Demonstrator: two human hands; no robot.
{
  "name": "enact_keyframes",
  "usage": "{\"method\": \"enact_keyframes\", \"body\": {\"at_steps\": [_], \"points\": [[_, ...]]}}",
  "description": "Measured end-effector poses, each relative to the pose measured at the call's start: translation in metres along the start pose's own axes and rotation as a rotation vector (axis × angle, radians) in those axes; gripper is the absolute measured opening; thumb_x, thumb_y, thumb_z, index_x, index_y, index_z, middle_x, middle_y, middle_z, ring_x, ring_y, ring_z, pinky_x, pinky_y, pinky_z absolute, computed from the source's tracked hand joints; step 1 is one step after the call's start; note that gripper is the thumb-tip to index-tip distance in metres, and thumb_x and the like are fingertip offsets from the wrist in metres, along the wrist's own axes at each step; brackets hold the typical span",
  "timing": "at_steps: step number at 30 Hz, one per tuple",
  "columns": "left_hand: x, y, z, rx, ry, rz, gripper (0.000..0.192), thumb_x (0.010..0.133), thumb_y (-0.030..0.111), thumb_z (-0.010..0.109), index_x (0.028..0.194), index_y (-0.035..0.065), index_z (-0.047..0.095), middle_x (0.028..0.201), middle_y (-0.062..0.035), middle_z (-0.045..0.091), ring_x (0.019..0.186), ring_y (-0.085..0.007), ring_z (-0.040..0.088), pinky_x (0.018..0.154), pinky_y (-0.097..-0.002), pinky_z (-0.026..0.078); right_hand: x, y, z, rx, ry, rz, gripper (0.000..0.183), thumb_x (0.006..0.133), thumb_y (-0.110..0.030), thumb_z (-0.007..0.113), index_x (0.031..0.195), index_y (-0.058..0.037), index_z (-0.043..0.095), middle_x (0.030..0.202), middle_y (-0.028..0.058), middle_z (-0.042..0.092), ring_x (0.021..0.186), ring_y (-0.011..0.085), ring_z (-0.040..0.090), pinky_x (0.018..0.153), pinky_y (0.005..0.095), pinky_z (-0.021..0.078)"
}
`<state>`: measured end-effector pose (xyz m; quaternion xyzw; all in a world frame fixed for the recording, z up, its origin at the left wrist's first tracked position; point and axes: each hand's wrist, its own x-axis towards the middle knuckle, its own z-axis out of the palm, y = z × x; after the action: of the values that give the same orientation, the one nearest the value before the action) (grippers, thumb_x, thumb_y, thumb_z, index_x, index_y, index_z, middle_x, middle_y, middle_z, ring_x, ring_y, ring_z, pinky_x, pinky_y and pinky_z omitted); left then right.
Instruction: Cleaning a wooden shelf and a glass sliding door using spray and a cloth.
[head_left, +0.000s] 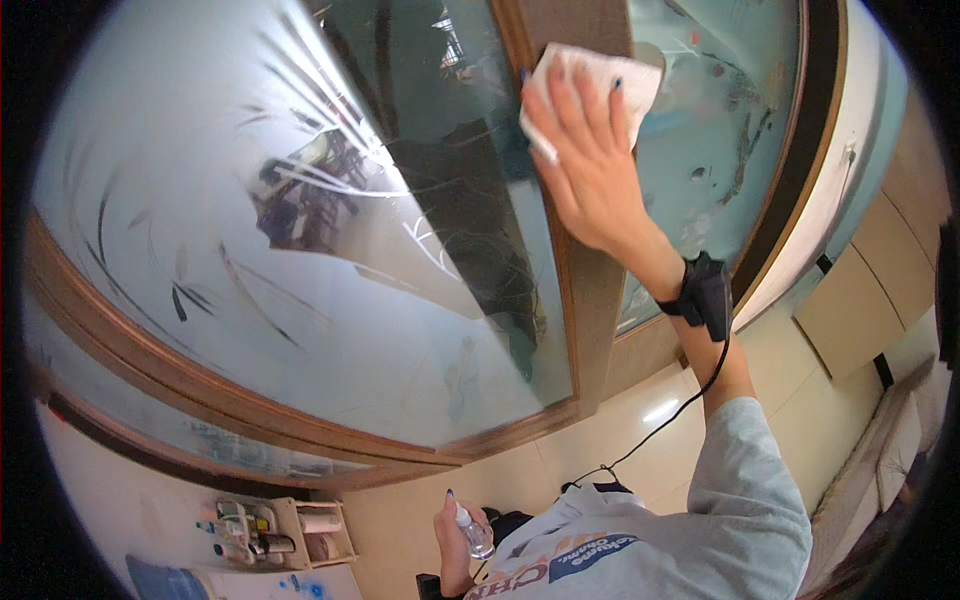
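My right hand is raised with its fingers spread over a folded white cloth or paper towel. The hand presses the cloth against the brown upright frame of a glass door, and one corner reaches toward the neighbouring pane. Low in the picture, close to my body, my left hand grips a small clear spray bottle with a white top. To the left of the cloth is a large frosted glass pane with etched leaf patterns and a clear section. Another patterned glass pane lies to the right.
A black wrist strap on my right arm trails a black cable toward my body. Below left, a small wooden shelf holds several bottles. Cardboard-coloured panels and a sofa-like seat are at the right, over a tiled floor.
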<state>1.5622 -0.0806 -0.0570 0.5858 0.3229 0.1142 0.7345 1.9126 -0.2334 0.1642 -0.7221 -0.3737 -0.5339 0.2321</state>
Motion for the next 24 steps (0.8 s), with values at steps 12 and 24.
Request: {"method": "enact_keyframes", "body": {"at_steps": [12, 24], "points": [[-0.020, -0.010, -0.014, -0.046, 0.055, 0.024, 0.056, 0.089, 0.044, 0.027, 0.052, 0.0056, 0.043, 0.045, -0.0086, 0.044, 0.039, -0.0190, 0.046, 0.037, -0.0281, 0.038, -0.166, -0.019, 0.052, -0.031, -0.306, 0.083, 0.051, 0.079, -0.019, 0.043, 0.129, -0.0097, 0.036, 0.134, 0.0098, 0.031, 0.127, 0.0303, 0.018, 0.101, 0.0510, 0.0063], [0.035, -0.008, -0.029, -0.064, -0.151, -0.053, 0.056, 0.090, 0.044, 0.027, 0.054, 0.0041, 0.046, 0.047, -0.0094, 0.047, 0.039, -0.0177, 0.048, 0.037, -0.0274, 0.039, -0.169, -0.022, 0.032, -0.003, -0.442, 0.147, 0.048, 0.085, -0.021, 0.038, 0.131, -0.0104, 0.032, 0.137, 0.0093, 0.027, 0.128, 0.0289, 0.017, 0.104, 0.0493, 0.0058]]}}
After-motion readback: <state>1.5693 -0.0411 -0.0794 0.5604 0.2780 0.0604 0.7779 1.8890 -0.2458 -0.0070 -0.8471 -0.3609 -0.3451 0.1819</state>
